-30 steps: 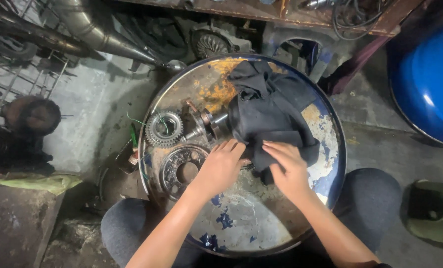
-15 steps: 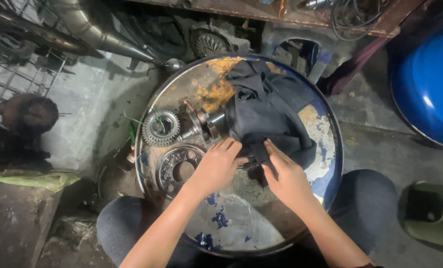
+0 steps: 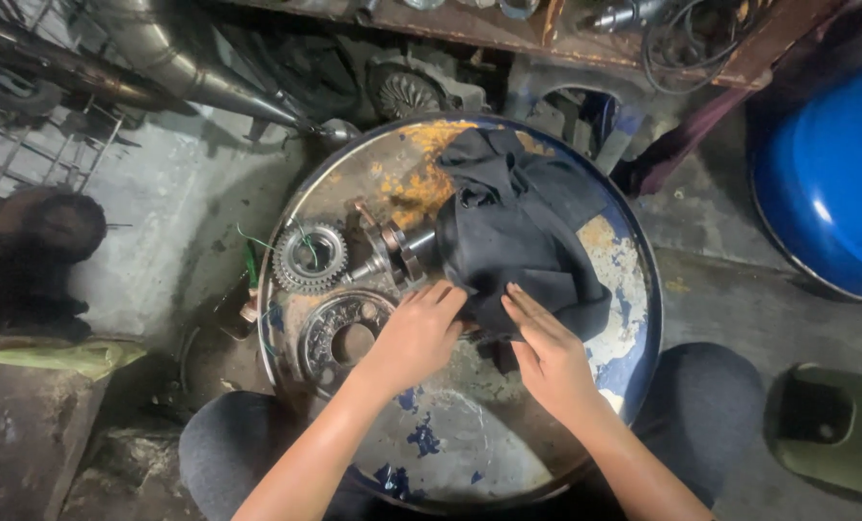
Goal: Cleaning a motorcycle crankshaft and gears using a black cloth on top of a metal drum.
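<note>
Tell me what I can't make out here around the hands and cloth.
Head view:
- Geared shaft: its right end is buried under the dark cloth.
- Left hand and right hand: fingertips tucked into cloth folds, grip unclear.
- Drum top: near rim cut off by the forearms.

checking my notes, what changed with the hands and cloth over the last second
Both hands, left hand and right hand, slid slightly along the near edge of the dark cloth, pressing on it throughout. The cloth barely shifted. The gear, shaft and drum top stayed put.
</note>
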